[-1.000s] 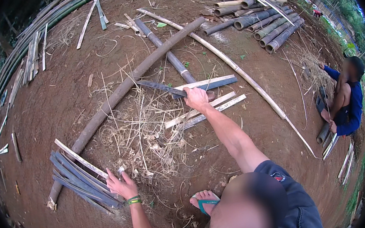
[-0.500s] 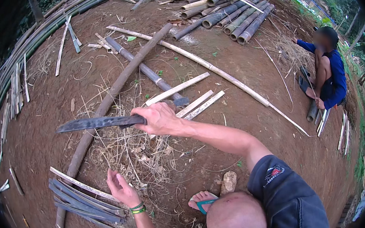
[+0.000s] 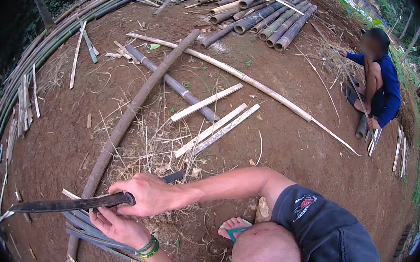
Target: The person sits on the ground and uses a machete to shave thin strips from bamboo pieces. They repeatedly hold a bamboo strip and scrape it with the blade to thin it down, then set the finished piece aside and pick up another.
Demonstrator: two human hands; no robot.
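Note:
My right hand (image 3: 148, 193) is closed round the handle of a machete (image 3: 60, 205). Its long dark blade points left, and part of the handle sticks out behind the hand. Just under the blade, beside the handle, is my left hand (image 3: 121, 230). Its bent fingers are apart, with the tips at the lower edge of the blade; whether they press on it is hard to tell. Below both hands lie dark split bamboo strips (image 3: 96, 235), partly hidden by the left hand and the blade. A brown pole (image 3: 119, 132) runs diagonally behind the machete.
Pale split slats (image 3: 212, 130) lie ahead over dry shavings (image 3: 143, 147). A long bamboo pole (image 3: 261, 88) crosses the soil. Stacked bamboo (image 3: 280, 23) stands at the far right. A co-worker in blue (image 3: 385, 84) squats at right. My foot in a teal flip-flop (image 3: 234, 227) is near.
My right hand has brought the machete nearer and to the left. My left hand has moved up and left, from empty air to the blade beside the handle.

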